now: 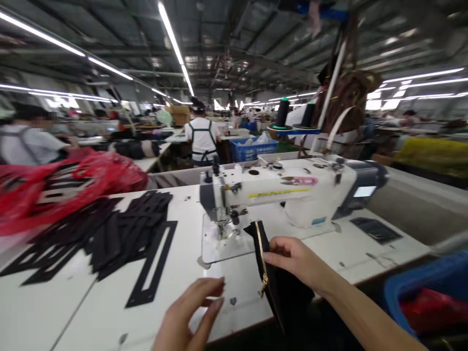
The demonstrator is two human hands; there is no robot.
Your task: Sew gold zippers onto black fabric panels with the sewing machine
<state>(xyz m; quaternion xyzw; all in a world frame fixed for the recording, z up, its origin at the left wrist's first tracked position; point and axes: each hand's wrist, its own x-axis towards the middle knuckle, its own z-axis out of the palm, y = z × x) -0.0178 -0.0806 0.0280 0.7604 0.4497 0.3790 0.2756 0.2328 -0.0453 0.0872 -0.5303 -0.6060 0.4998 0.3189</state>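
Black cloth (288,290) with a gold zipper (260,243) is pinched by the right hand (296,258) beside the sewing machine (266,187) — the left hand (185,312) is held empty, parted fingertips needing to be closed for any grip.

Long tube lights (174,41) cross a dark ribbed roof (120,31); pale worktables (176,139) stand in the far hall. Bright windows (63,102) show at far left and far right

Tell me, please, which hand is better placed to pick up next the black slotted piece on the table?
Probably the left hand: it looks empty and is nearer to the slotted piece, while the right hand holds the zippered fabric.
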